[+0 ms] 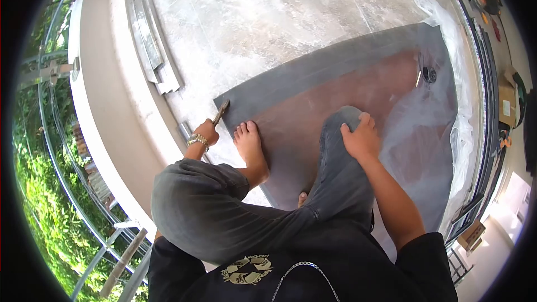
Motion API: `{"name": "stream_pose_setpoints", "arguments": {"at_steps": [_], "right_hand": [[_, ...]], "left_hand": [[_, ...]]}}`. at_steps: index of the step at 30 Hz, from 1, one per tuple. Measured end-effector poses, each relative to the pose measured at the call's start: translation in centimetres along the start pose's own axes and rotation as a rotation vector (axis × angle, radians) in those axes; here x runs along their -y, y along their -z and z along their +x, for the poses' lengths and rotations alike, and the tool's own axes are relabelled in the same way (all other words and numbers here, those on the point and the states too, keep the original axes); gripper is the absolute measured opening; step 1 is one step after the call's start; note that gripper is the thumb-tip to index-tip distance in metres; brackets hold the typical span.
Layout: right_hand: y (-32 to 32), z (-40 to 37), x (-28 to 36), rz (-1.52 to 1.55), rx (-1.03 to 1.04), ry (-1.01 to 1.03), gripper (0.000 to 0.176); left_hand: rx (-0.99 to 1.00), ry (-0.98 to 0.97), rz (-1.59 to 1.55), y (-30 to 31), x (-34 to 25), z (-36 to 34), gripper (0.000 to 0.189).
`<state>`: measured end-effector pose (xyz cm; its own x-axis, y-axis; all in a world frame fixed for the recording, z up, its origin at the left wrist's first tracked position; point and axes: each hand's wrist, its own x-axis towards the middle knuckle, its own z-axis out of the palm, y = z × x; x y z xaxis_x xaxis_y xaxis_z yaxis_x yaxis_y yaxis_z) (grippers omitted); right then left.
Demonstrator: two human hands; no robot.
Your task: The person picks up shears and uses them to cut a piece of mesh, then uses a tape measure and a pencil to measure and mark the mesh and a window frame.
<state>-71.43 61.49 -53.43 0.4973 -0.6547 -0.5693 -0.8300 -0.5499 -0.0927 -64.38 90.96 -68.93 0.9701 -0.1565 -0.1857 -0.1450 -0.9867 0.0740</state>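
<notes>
My left hand (pixel 208 132), with a metal watch at the wrist, is closed round a pair of pliers (pixel 223 109). The pliers' head lies at the left corner of a large dark sheet (pixel 335 92), which has a grey border and a reddish-brown middle. On my raised knee (pixel 345 120) rests my right hand (pixel 361 138), thumb apart from the fingers and nothing in it. My bare foot (pixel 249 145) stands on the sheet's near edge, beside the left hand.
A small black object (pixel 429 74) lies on the sheet's far right part. Clear plastic film (pixel 463 128) runs along the right edge, beside long dark profiles (pixel 485 95). Metal strips (pixel 146 33) lie by the left ledge (pixel 106 61). A cardboard box (pixel 507 103) stands at right.
</notes>
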Motion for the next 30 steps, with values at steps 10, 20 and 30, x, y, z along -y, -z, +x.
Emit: {"name": "stream_pose_setpoints", "arguments": {"at_steps": [10,20,30], "right_hand": [[-0.1,0.5,-0.9,0.019,-0.006,0.011,0.065],[0.5,0.2,-1.4,0.056,0.020,0.005,0.062],[-1.8,4.1,-6.3,0.517,0.005,0.034,0.053]], "left_hand": [[0.054,0.031,-0.096,-0.6,-0.5,-1.0,0.057],[0.622,-0.128,0.238,5.3,7.3,8.6,0.045],[0.733,-0.305,0.263,16.9,6.4,23.8,0.051]]}}
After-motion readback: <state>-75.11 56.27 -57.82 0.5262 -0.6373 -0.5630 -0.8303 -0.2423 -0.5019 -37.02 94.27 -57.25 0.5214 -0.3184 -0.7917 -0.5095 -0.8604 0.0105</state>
